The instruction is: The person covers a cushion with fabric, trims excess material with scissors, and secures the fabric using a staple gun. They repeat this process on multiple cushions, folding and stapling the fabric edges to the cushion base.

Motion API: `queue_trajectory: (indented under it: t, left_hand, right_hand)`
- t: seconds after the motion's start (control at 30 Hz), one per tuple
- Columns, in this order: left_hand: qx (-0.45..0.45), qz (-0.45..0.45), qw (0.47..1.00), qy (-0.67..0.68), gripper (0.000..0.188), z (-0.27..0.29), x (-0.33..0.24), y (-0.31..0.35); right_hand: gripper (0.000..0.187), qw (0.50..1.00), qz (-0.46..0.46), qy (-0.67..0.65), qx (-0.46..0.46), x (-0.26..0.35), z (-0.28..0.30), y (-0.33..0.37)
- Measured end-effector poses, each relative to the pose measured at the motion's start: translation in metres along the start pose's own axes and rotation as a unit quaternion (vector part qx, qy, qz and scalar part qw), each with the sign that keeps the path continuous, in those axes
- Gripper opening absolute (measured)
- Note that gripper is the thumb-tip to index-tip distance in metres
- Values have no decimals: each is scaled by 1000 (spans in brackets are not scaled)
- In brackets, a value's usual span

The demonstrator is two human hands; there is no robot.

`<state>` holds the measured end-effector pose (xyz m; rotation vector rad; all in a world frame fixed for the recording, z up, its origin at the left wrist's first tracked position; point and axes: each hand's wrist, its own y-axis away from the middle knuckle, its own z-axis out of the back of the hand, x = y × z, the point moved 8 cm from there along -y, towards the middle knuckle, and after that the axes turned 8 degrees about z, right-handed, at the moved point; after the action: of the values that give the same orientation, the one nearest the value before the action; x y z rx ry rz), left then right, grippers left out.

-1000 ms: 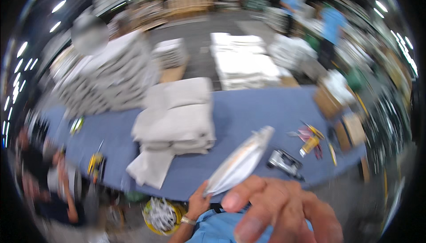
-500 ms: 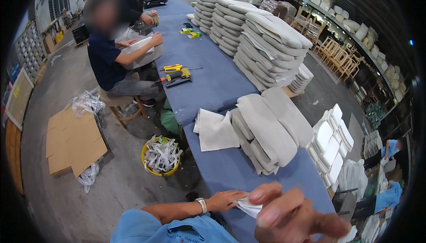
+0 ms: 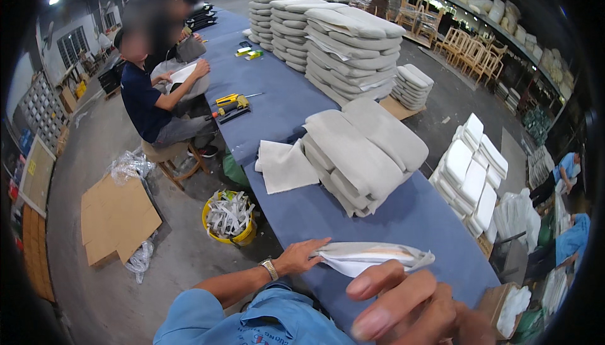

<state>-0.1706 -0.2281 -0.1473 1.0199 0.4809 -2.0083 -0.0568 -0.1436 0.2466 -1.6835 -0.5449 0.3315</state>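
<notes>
A grey cloth seat cushion (image 3: pixel 372 255) lies near the front of the blue-topped table, its white underside or lining showing along the edge facing me. My left hand (image 3: pixel 301 257), with a watch at the wrist, pinches the cushion's left end. Close to the camera, my right hand (image 3: pixel 409 310) is large and raised in front of the cushion's right part. Its fingers are half curled and apart, with nothing visible between them. Beyond the cushion sits a stack of grey cushions (image 3: pixel 365 149), and a loose piece of grey cloth (image 3: pixel 287 167) lies to its left.
Tall cushion stacks (image 3: pixel 353 49) line the table's right side farther back. A yellow-handled tool (image 3: pixel 234 102) lies by the left edge. A yellow basket of scraps (image 3: pixel 228 219) and flat cardboard (image 3: pixel 120 216) are on the floor. A seated co-worker (image 3: pixel 148 93) handles a cushion.
The view has shifted, with the table stack now farther left. More of the cushion shows between my hands. My left hand appears higher in view, and my right hand has shifted slightly.
</notes>
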Motion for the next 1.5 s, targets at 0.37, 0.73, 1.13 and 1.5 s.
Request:
queue_trajectory:
  t: [0.37, 0.73, 1.13, 1.5]
  left_hand:
    - [-90, 90, 992, 1, 69, -59, -32, 81]
    - [29, 132, 984, -113, 84, -102, -19, 101]
    - [116, 119, 977, -137, 95, -125, -8, 103]
    - [123, 102, 980, -118, 92, -119, -17, 99]
  right_hand:
    - [62, 956, -156, 245, 47, 99, 102, 56]
    - [18, 606, -562, 457, -328, 216, 263, 424]
    - [46, 460, -511, 641, -341, 245, 308, 435]
    - [47, 479, -520, 575, -412, 238, 362, 451]
